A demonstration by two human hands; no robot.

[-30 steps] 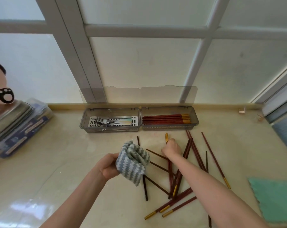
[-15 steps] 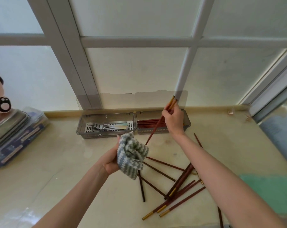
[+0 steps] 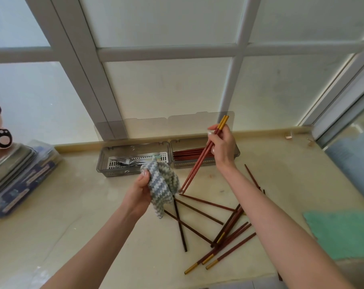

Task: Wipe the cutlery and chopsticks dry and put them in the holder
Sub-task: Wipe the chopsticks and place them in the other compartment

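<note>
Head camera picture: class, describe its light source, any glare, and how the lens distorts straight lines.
Head view: soft daylight through the frosted window panes, shadows faint; a pale sheen on the countertop at lower left; the wide lens tilts and bows the window frame; the held chopsticks look sharp.

We see bare cream stone counter point(image 3: 72, 215) on the left. Loose dark red chopsticks point(image 3: 227, 226) lie crossed in front of the grey plastic holder point(image 3: 122, 173), in our way.
</note>
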